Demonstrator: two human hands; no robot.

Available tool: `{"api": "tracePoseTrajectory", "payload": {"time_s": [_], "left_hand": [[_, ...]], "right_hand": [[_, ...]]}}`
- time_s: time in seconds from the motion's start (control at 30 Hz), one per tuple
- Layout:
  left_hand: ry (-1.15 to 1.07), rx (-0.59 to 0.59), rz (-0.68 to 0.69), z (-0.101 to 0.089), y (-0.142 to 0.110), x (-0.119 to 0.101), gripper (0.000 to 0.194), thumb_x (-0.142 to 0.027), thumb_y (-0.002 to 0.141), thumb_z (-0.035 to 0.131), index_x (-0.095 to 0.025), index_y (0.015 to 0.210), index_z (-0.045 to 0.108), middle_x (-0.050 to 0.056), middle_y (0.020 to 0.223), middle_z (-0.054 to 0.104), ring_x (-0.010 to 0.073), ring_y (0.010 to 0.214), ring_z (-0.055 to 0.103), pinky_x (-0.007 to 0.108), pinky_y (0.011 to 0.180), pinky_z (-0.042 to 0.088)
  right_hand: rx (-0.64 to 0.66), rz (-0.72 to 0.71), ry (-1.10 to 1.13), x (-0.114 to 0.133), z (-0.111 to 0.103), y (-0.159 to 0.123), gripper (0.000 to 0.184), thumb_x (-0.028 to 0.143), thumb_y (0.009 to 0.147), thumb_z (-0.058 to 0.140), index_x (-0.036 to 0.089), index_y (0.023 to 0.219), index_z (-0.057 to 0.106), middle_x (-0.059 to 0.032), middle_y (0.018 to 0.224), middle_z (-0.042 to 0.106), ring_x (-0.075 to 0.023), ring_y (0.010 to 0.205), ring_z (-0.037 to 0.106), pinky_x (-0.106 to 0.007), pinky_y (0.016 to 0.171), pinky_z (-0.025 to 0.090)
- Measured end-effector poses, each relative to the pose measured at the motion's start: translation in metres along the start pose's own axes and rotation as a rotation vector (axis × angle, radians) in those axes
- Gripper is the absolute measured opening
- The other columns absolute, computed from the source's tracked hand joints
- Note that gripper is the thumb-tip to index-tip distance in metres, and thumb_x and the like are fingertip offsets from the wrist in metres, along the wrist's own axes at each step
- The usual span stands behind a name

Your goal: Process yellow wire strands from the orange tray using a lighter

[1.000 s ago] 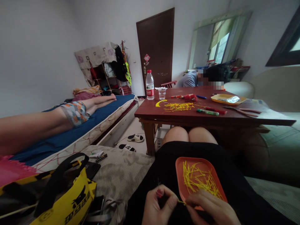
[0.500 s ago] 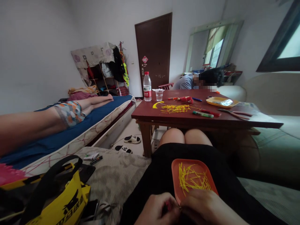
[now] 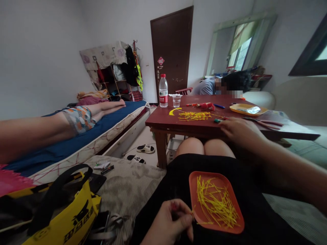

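Currently, the left hand [image 3: 176, 219] pinches the end of a thin yellow strand [image 3: 193, 210] beside the orange tray [image 3: 241, 221] of yellow strands [image 3: 217, 200] on the lap. Over at the bench [image 3: 163, 119], the right hand [image 3: 240, 131] reaches onto the green marker [image 3: 218, 120], its grip unclear, near the pliers [image 3: 268, 124].

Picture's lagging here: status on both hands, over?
Left hand curled beside orange tray, hold unclear. Right hand at green marker, partly hiding it. Yellow strands in tray.
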State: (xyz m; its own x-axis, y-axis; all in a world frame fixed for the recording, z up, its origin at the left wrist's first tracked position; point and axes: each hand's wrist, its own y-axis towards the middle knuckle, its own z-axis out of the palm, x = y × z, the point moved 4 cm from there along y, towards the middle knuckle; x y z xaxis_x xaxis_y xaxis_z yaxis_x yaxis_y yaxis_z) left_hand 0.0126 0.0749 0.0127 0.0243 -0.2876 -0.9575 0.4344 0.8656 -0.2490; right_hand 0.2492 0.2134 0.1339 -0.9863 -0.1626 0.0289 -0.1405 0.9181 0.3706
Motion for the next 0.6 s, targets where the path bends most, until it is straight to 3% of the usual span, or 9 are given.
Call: {"api": "tracePoseTrajectory", "payload": {"time_s": [0.13, 0.3, 0.4, 0.5, 0.6], "left_hand": [[-0.129, -0.017, -0.071, -0.003, 0.000, 0.006, 0.038, -0.048, 0.058, 0.066, -0.016, 0.068, 0.048, -0.006, 0.039, 0.052, 0.0006, 0.025, 0.021, 0.019, 0.031, 0.010], [-0.236, -0.011, -0.101, -0.004, -0.002, 0.012, 0.033, -0.042, 0.058, 0.068, -0.015, 0.067, 0.051, -0.005, 0.040, 0.054, 0.0004, 0.023, 0.022, 0.019, 0.029, 0.008], [-0.255, 0.007, -0.108, -0.003, -0.001, 0.013, 0.032, -0.040, 0.057, 0.068, -0.014, 0.067, 0.052, -0.005, 0.040, 0.056, 0.0000, 0.022, 0.020, 0.019, 0.029, 0.008], [-0.289, 0.023, -0.118, -0.002, 0.000, 0.014, 0.031, -0.039, 0.057, 0.068, -0.014, 0.066, 0.053, -0.004, 0.040, 0.056, 0.0002, 0.023, 0.024, 0.019, 0.031, 0.011], [-0.320, 0.031, -0.148, -0.001, 0.000, 0.015, 0.032, -0.041, 0.055, 0.067, -0.015, 0.062, 0.051, -0.005, 0.037, 0.054, 0.0014, 0.023, 0.026, 0.019, 0.031, 0.010]], "right_hand": [[0.115, 0.018, -0.241, -0.036, 0.015, 0.048, 0.021, 0.023, 0.085, 0.051, 0.013, 0.102, 0.055, -0.0077, 0.106, 0.057, -0.0214, 0.093, 0.056, -0.042, 0.078, 0.046], [0.203, 0.052, -0.307, -0.045, 0.038, 0.055, 0.022, 0.024, 0.084, 0.053, 0.015, 0.104, 0.055, -0.0068, 0.109, 0.056, -0.0219, 0.093, 0.056, -0.043, 0.078, 0.047], [0.214, 0.108, -0.227, -0.050, 0.037, 0.058, 0.022, 0.025, 0.084, 0.053, 0.015, 0.104, 0.055, -0.0064, 0.107, 0.057, -0.0209, 0.090, 0.057, -0.041, 0.075, 0.048], [0.144, 0.170, -0.053, -0.045, 0.024, 0.055, 0.023, 0.025, 0.084, 0.053, 0.015, 0.104, 0.054, -0.0063, 0.107, 0.057, -0.0215, 0.091, 0.056, -0.043, 0.077, 0.047], [0.048, 0.222, 0.244, -0.021, 0.012, 0.022, 0.019, 0.021, 0.083, 0.052, 0.015, 0.101, 0.053, -0.0050, 0.099, 0.057, -0.0202, 0.086, 0.056, -0.040, 0.074, 0.045]]}}
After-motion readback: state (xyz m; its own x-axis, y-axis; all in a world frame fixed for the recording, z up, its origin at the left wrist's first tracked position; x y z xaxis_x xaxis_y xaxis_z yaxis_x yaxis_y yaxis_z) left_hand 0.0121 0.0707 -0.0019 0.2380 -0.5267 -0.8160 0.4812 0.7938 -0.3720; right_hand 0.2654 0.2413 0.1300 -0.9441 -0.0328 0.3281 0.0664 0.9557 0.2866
